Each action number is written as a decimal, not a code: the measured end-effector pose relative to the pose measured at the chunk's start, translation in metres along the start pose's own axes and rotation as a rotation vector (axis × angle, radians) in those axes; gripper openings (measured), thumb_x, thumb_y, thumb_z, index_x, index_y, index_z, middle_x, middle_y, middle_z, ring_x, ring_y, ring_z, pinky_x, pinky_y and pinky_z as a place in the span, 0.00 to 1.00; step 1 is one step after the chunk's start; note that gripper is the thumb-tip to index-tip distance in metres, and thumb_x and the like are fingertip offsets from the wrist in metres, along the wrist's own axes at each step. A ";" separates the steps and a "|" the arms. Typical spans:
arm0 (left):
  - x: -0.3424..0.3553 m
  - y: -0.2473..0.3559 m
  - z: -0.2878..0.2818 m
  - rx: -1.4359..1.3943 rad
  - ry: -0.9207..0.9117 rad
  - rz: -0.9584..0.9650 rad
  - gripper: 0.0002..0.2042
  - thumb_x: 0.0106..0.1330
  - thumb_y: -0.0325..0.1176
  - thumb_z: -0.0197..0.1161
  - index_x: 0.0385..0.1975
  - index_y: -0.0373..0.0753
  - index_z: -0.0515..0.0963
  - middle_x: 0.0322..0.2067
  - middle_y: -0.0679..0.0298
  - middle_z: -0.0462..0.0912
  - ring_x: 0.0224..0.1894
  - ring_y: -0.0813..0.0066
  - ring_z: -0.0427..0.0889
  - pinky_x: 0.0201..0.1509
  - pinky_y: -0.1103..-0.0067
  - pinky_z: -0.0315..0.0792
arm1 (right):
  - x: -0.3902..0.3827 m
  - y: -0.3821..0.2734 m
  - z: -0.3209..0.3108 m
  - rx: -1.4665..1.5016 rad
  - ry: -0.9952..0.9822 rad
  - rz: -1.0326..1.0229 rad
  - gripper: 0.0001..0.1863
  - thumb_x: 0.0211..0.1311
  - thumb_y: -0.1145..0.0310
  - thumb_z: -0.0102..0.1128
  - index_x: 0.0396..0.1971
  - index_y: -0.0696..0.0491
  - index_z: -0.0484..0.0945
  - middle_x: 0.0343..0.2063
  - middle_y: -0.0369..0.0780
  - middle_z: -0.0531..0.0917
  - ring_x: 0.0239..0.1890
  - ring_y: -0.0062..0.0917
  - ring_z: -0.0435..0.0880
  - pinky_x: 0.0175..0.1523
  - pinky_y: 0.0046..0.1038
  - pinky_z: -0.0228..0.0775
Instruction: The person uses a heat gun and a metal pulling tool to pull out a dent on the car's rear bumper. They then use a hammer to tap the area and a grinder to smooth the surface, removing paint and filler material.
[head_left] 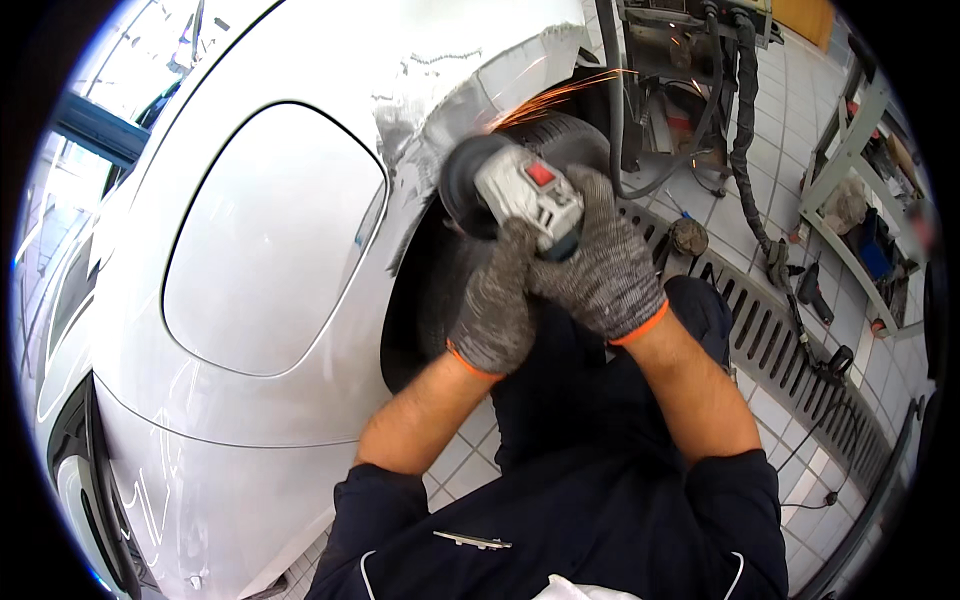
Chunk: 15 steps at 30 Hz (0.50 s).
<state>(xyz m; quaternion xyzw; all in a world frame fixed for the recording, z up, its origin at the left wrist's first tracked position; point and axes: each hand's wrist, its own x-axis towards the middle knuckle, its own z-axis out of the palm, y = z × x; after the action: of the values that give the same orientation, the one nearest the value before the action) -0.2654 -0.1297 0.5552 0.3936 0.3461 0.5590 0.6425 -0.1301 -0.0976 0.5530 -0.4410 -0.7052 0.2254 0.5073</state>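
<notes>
Both my hands, in grey knitted gloves with orange cuffs, are closed around a grey angle grinder (527,190) with a red patch on its body. My left hand (500,300) grips its near left side, and my right hand (605,260) wraps its right side. The dark grinding disc (470,185), blurred, meets the edge of the white car's wheel arch (440,135), where paint is stripped to bare metal. Orange sparks (555,98) fly off to the right from there. Below the arch, the tyre (560,135) is partly hidden by the grinder and my hands.
The car's fuel flap (275,240) is left of my hands. A wheeled machine (670,90) with thick cables (745,120) stands at the far right. A slotted floor drain (770,330) runs past my knee. Beyond it lie a dark cordless tool (815,295) and a metal shelf rack (850,160).
</notes>
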 end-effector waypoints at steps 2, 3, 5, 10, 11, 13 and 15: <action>-0.004 -0.004 -0.004 -0.002 0.003 0.015 0.33 0.75 0.57 0.52 0.69 0.38 0.63 0.65 0.57 0.71 0.67 0.64 0.70 0.73 0.66 0.63 | -0.003 -0.002 -0.001 0.033 -0.046 0.030 0.49 0.38 0.52 0.81 0.61 0.55 0.66 0.52 0.51 0.79 0.52 0.46 0.83 0.55 0.40 0.78; -0.005 0.000 -0.002 0.001 -0.021 0.042 0.33 0.75 0.57 0.52 0.69 0.38 0.63 0.65 0.57 0.71 0.67 0.64 0.70 0.73 0.65 0.63 | 0.000 -0.005 -0.002 0.070 -0.024 -0.024 0.49 0.38 0.52 0.81 0.61 0.55 0.66 0.52 0.51 0.79 0.52 0.46 0.83 0.55 0.40 0.78; 0.000 0.018 0.006 0.101 -0.045 0.107 0.36 0.73 0.60 0.53 0.71 0.38 0.61 0.66 0.58 0.70 0.68 0.63 0.69 0.74 0.64 0.61 | 0.016 -0.019 -0.008 0.158 -0.054 0.001 0.49 0.38 0.52 0.81 0.61 0.54 0.66 0.51 0.49 0.79 0.51 0.47 0.83 0.54 0.41 0.78; -0.018 0.007 0.003 0.085 0.003 0.133 0.38 0.72 0.61 0.54 0.72 0.39 0.59 0.67 0.59 0.68 0.69 0.63 0.69 0.74 0.65 0.61 | -0.003 -0.012 0.004 0.110 -0.067 -0.044 0.49 0.39 0.54 0.80 0.62 0.54 0.64 0.51 0.49 0.80 0.50 0.47 0.84 0.55 0.40 0.78; -0.022 0.003 0.002 0.076 0.028 0.123 0.38 0.72 0.61 0.53 0.72 0.39 0.59 0.67 0.59 0.68 0.68 0.63 0.69 0.74 0.65 0.61 | -0.005 -0.013 0.002 0.117 -0.123 -0.009 0.50 0.39 0.54 0.81 0.63 0.55 0.63 0.53 0.50 0.79 0.52 0.47 0.83 0.56 0.40 0.77; -0.021 0.006 -0.002 0.092 0.028 0.104 0.36 0.74 0.60 0.52 0.72 0.40 0.60 0.67 0.59 0.68 0.68 0.63 0.69 0.74 0.65 0.62 | -0.002 -0.018 -0.001 0.101 -0.076 -0.093 0.52 0.39 0.54 0.82 0.64 0.55 0.62 0.53 0.51 0.79 0.52 0.46 0.83 0.57 0.40 0.77; -0.016 0.016 -0.006 0.146 -0.011 0.083 0.34 0.75 0.59 0.50 0.71 0.40 0.61 0.67 0.58 0.69 0.68 0.63 0.69 0.73 0.65 0.63 | 0.001 -0.022 -0.001 0.094 -0.054 -0.074 0.52 0.39 0.54 0.82 0.64 0.55 0.62 0.52 0.51 0.80 0.51 0.46 0.84 0.57 0.39 0.77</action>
<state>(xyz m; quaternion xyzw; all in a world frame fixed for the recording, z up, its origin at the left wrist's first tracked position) -0.2796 -0.1443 0.5668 0.4565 0.3656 0.5562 0.5904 -0.1378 -0.1079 0.5708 -0.3842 -0.7232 0.2512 0.5160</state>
